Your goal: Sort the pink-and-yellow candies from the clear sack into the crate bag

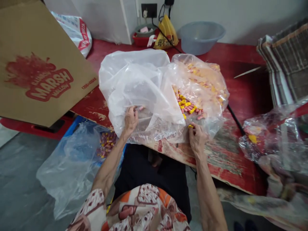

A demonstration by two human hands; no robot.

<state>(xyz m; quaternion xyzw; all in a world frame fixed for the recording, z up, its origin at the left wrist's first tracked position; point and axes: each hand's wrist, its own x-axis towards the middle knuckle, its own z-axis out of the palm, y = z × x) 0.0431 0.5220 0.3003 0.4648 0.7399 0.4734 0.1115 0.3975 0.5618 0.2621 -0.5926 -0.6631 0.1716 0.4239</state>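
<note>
The left hand (131, 120) rests with bent fingers on the near side of the white bag (134, 80), a pink piece (141, 108) just beside its fingertips; whether it pinches anything I cannot tell. The right hand (197, 138) has its fingertips together on a small yellow piece (190, 126), at the near edge of the clear bag (207, 83). That bag lies on the red counter (243, 86), right of the white bag and touching it, with pink and yellow pieces (189, 106) showing at its opening and through its plastic. Behind stand a basin (201, 37) and a yellow bag (166, 33). At left is a carton (43, 67); below it, a blue crate (69, 130) holds more pieces (107, 142).
</note>
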